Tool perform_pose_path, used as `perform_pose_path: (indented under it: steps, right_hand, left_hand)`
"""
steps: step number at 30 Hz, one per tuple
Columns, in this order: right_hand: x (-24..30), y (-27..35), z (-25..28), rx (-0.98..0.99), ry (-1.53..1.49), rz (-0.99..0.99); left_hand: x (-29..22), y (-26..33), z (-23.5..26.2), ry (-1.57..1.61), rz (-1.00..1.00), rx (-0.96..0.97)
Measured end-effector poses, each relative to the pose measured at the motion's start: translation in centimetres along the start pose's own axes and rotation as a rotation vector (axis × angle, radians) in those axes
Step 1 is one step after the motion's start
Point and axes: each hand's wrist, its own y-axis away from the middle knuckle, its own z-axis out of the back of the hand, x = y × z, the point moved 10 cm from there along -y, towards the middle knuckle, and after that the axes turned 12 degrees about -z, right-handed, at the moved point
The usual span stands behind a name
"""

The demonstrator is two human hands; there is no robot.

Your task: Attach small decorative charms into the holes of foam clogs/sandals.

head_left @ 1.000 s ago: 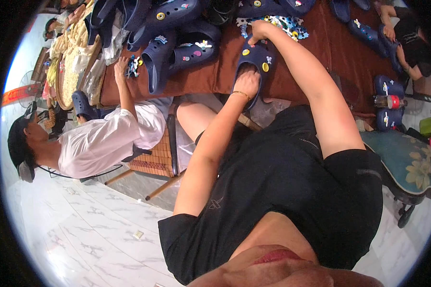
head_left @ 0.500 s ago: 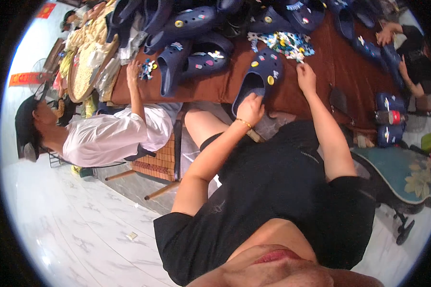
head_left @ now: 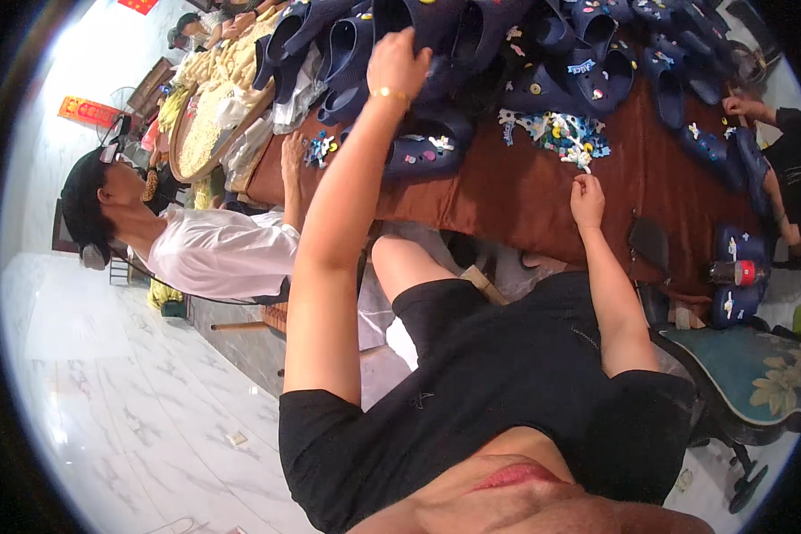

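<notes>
My left hand (head_left: 399, 67) reaches far out over the table, its fingers closed at the heel of a navy clog (head_left: 421, 27) with a yellow charm near its toe. Other clogs crowd around it, so part of its outline is hidden. Close to the table's near side, my right hand (head_left: 587, 203) is closed in a pinch, with a small white shoe charm (head_left: 584, 168) at its fingertips. Just beyond it lies a pile of mixed shoe charms (head_left: 561, 133) in blue, white, green and yellow.
A brown cloth (head_left: 507, 200) covers the table. Decorated clogs (head_left: 601, 76) are heaped along its far side. At left, a person in white (head_left: 227, 254) sits by a smaller charm pile (head_left: 320, 149). A bottle (head_left: 734, 272) rests on clogs at right, near another person's arm (head_left: 756, 111).
My left hand has carried the clog from the table's near edge up and left to the heap. My right hand still pinches beside the charm pile. The whole view has shifted somewhat.
</notes>
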Motion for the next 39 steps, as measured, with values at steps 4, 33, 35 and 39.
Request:
perform_pose_path:
  steps: [4,33,35,39]
  right_hand:
    - [0.3,0.7,0.7,-0.098,0.005,0.073]
    - [-9.0,-20.9,13.3,0.029,0.712,-0.391]
    - [-9.9,-22.1,13.0,0.057,0.741,-0.404]
    - [-11.2,-22.7,11.9,0.056,0.777,-0.394]
  left_hand:
    - [0.9,-1.1,-2.6,-0.132,0.082,0.123]
    - [-18.4,24.3,-14.2,0.201,0.027,0.432]
    - [-18.5,24.3,-14.4,0.182,0.027,0.424]
    - [-18.8,24.0,-14.3,0.168,0.013,0.43]
